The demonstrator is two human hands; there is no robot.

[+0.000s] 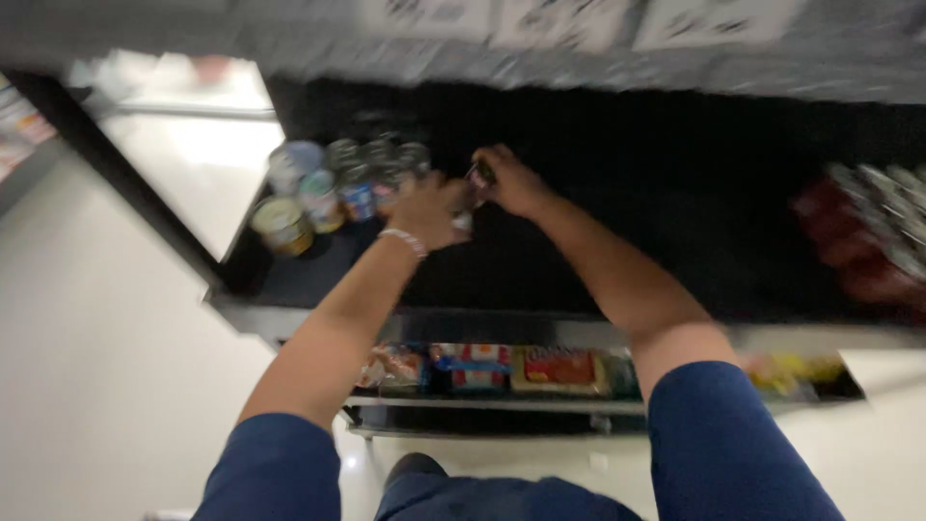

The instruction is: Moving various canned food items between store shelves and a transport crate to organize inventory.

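Both arms reach deep into the dark shelf (318, 275). The right hand (516, 181) pinches a small dark jar (480, 174), I think; it's blurry. The left hand (432, 212) curls beside the cans (333, 188), grip unclear. Looks mid-placement; next needs a steady set-down.

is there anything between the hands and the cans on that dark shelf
Nothing visible. The left hand is right beside the cluster of cans, and the right hand already grips a small dark item; blur hides finer detail.
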